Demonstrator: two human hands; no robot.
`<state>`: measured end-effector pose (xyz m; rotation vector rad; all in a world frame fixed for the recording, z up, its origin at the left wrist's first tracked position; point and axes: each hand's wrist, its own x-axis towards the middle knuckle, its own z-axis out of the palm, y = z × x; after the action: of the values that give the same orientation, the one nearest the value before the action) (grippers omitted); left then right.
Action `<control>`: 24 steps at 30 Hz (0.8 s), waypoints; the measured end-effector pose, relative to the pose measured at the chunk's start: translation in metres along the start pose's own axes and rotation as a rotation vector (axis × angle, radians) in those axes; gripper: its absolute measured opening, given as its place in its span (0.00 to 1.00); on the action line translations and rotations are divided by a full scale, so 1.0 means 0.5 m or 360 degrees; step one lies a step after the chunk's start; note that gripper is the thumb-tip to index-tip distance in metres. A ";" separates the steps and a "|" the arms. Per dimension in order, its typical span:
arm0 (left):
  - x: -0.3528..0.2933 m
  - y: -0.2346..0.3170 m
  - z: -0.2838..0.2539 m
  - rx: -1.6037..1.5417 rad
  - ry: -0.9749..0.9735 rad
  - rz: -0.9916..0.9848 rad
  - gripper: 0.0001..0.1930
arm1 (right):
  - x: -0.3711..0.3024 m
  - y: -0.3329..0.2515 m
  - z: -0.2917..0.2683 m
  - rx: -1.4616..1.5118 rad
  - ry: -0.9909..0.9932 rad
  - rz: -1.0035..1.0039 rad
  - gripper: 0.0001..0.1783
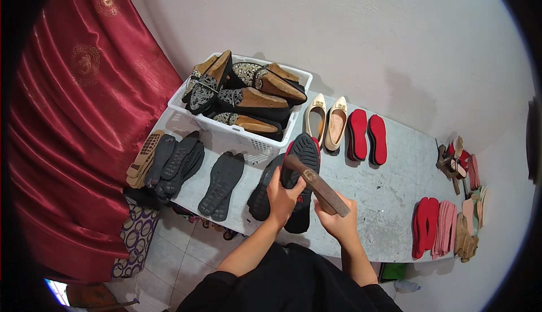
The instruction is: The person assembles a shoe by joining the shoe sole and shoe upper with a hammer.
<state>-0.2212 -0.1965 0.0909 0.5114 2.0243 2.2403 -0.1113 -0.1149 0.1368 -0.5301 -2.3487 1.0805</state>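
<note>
My left hand grips a black shoe sole with a ridged tread facing up and a red edge along its side. In my right hand is a hammer with a worn, rusty brown head. The hammer's head lies over the middle of the sole, close to my left fingers; whether it touches cannot be made out. My right fingers wrap round the handle, mostly hidden behind the head. Beneath the held sole, more black soles rest at the grey table's near edge.
A white basket heaped with black patterned shoes on wooden lasts stands behind. Cream flats and red insoles sit right of it. Black soles lie left. Red and pink pieces lie right, below metal tools. A red curtain hangs left.
</note>
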 end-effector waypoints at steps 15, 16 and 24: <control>0.013 -0.012 -0.015 -0.0083 0.0121 -0.0100 0.15 | -0.024 0.021 0.003 -0.0031 0.0212 -0.0015 0.06; 0.014 -0.022 -0.016 -0.0111 0.0141 -0.0047 0.15 | -0.032 0.019 0.009 -0.0025 0.0297 -0.0019 0.06; 0.029 -0.001 -0.018 -0.0348 0.0245 -0.0018 0.15 | -0.089 0.050 0.001 -0.0014 0.0125 0.0121 0.06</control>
<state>-0.2375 -0.2012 0.0925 0.3159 1.8059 2.5241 -0.0725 -0.1235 0.1049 -0.6584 -2.2823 1.0637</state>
